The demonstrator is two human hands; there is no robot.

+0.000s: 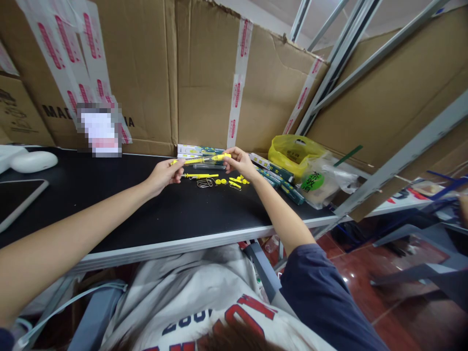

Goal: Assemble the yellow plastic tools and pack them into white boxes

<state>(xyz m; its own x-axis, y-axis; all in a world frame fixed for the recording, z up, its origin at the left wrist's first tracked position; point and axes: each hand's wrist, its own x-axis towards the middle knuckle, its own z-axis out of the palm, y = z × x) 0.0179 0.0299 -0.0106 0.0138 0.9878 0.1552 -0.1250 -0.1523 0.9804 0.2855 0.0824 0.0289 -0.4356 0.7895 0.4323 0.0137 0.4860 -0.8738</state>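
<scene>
A slim yellow pen-like stick with a clear barrel point(203, 159) is stretched level between my two hands above the black table. My left hand point(166, 176) pinches its left end, and my right hand point(237, 162) grips the yellow right end. Just below them lie thin yellow rods point(201, 175), a few looped metal clips point(206, 183), small round yellow caps point(220, 182) and short yellow pieces point(236, 183). Behind the stick, a clear tube point(208, 166) rests on the table, partly hidden.
Narrow printed boxes point(195, 149) lie at the back, with more green-patterned boxes point(288, 192) to the right. Beyond those are a yellow plastic bag point(288, 148) and a clear bag point(318, 187). A white-edged tablet point(22, 200) lies left. Tall cardboard point(208, 73) walls the back.
</scene>
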